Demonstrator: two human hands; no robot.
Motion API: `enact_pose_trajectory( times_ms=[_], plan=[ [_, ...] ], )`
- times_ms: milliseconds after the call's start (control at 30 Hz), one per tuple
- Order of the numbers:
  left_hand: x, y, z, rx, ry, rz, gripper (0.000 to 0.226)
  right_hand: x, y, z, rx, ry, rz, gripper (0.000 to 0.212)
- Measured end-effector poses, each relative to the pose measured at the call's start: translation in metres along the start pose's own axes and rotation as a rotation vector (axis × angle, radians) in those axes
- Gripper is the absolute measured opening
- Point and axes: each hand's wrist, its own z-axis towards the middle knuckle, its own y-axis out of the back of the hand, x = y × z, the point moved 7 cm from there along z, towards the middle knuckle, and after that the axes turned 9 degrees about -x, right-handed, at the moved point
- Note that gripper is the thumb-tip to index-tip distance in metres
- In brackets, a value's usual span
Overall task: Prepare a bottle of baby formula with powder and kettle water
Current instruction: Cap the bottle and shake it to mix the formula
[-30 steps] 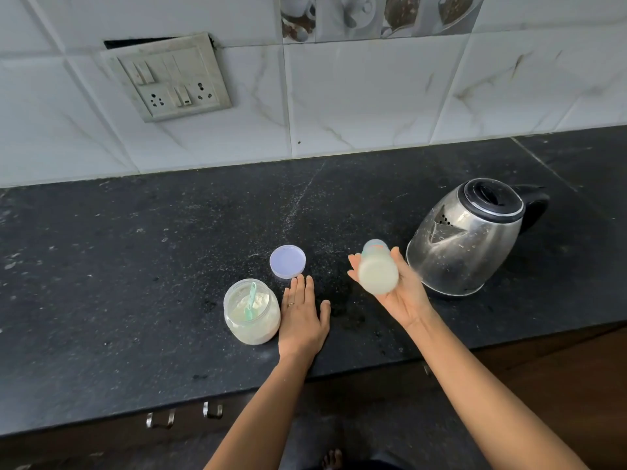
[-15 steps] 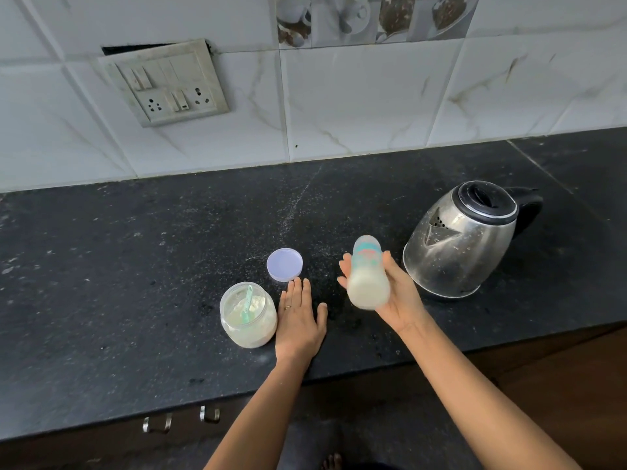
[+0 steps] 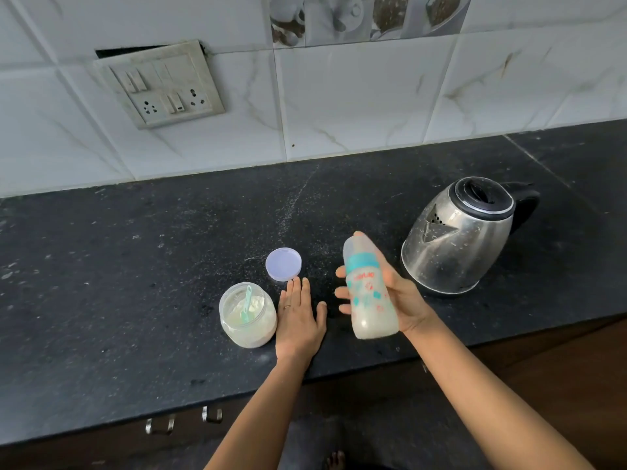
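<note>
right hand (image 3: 400, 300) grips bottle (image 3: 369, 293), red print unreadable | left hand (image 3: 298, 320) flat, fingers straight on counter (image 3: 135, 266) | jar (image 3: 247, 315) touching left hand, perhaps

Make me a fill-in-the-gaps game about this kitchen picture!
1. The right hand holds a milky plastic baby ____.
2. The left hand lies flat beside the clear plastic jar of white ____.
3. A teal plastic ____ stands in that jar.
4. Right of the hands stands a shiny steel ____.
Missing words: bottle, powder, scoop, kettle.
</note>
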Motion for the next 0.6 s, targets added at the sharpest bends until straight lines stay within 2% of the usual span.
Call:
enact_pose_trajectory(
  times_ms=[100, 200, 267, 300, 367, 400, 433, 533, 567, 600],
  plan=[
    [0.001, 0.001, 0.001, -0.009, 0.003, 0.006, 0.064, -0.002, 0.007, 0.007, -0.127, -0.001, 0.133, 0.102],
    [0.001, -0.001, 0.000, 0.009, -0.002, 0.009, 0.064, -0.011, -0.007, -0.001, 0.067, -0.074, 0.108, 0.090],
    [0.002, -0.002, 0.000, 0.013, -0.003, 0.002, 0.064, -0.013, -0.012, -0.004, 0.109, -0.072, 0.051, 0.090],
    [0.002, -0.002, 0.000, 0.010, -0.004, 0.000, 0.064, -0.013, -0.011, 0.001, 0.088, -0.060, 0.062, 0.088],
    [0.001, -0.001, 0.000, -0.003, -0.001, 0.004, 0.063, -0.013, 0.007, 0.008, -0.167, 0.025, 0.099, 0.079],
    [0.001, -0.001, 0.001, -0.005, 0.000, 0.004, 0.064, -0.013, 0.015, 0.010, -0.239, 0.063, 0.114, 0.075],
    [0.001, -0.001, 0.001, -0.003, 0.000, -0.001, 0.064, -0.013, 0.019, 0.010, -0.240, 0.064, 0.117, 0.074],
    [0.003, -0.002, 0.001, 0.011, 0.004, -0.009, 0.064, -0.014, 0.004, 0.000, 0.035, -0.047, -0.008, 0.089],
    [0.004, -0.003, 0.001, 0.019, 0.004, -0.004, 0.064, -0.012, -0.001, -0.004, 0.109, -0.033, -0.067, 0.091],
    [0.004, -0.003, 0.001, 0.018, 0.002, 0.000, 0.064, -0.008, -0.004, -0.001, 0.115, -0.006, -0.068, 0.092]
  ],
)
